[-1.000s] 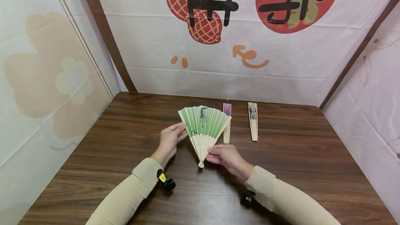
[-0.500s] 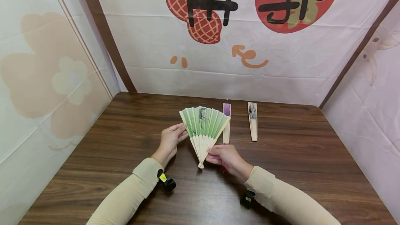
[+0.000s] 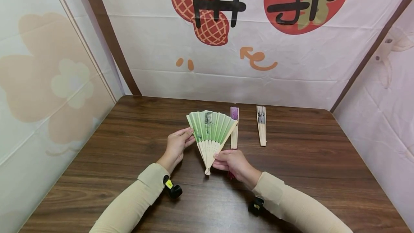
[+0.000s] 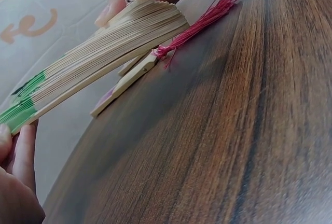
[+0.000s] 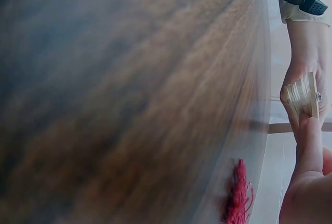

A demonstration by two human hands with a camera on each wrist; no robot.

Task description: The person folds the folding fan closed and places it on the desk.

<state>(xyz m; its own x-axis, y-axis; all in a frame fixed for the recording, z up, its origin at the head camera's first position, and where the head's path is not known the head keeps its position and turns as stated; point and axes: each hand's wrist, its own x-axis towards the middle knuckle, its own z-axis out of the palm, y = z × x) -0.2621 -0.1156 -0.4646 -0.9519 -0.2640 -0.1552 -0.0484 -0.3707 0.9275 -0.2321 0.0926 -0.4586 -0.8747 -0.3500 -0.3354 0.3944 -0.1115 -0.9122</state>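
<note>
A green folding fan [image 3: 211,132] with pale ribs and a dark printed figure is partly spread between my hands. My left hand [image 3: 176,146] pinches its left outer edge by the green part. My right hand [image 3: 237,164] grips the right outer rib low down, near the pivot. In the left wrist view the ribs [image 4: 114,45] are stacked close and the fan is held above the table. From the right wrist view only the pivot end [image 5: 303,97] of the fan shows. A folded purple fan [image 3: 234,137] lies behind, partly covered by the green fan.
To the right lies another folded fan [image 3: 262,129], with a grey-black pattern. A red tassel [image 4: 205,24] at the purple fan's end rests on the wooden table [image 3: 310,161] near my right hand. A printed cloth wall [image 3: 291,89] stands along the back edge.
The green fan's spread has narrowed slightly, its left edge shifting right and its right edge shifting left. My left hand has moved a little to the right; the other fans stay put.
</note>
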